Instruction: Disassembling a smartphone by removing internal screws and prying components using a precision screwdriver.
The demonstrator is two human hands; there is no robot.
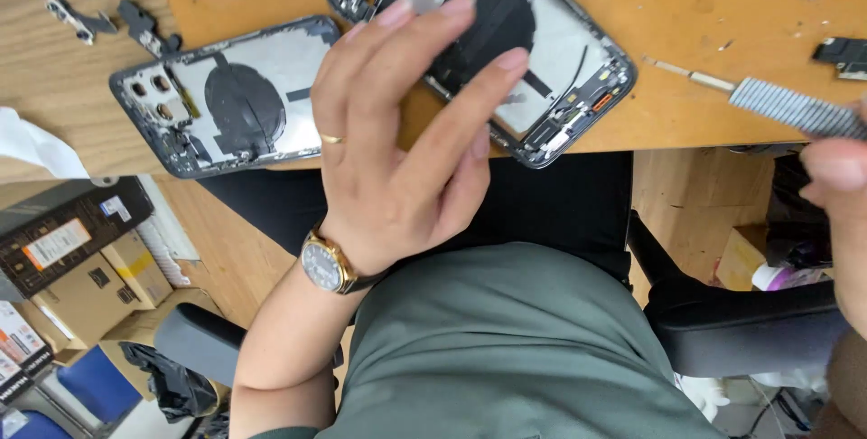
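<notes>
We see the left hand [397,132] raised with fingers [452,114] spread wide and nothing clasped; its fingertips lie over an opened phone housing [560,51]. This housing rests on the orange mat [704,5] of the tabletop [54,78], one corner hanging past the near edge. It is a dark-framed shell, pale grey inside, with a black round coil at centre, thin black ribbon strips across it, and small connectors at the lower corner.

A second housing [226,96] sits just left of the first, same build: dark frame, black disc, three camera holes at its left end. Small loose parts [108,22] lie further left of it.

Right of the first housing, the right hand [835,177] shows only at the frame edge, beside a knurled screwdriver [777,103] whose tip points toward the housing; its fingers look curled on the handle, but we cannot tell the grip for sure. The left wrist bears a gold watch [327,263].
</notes>
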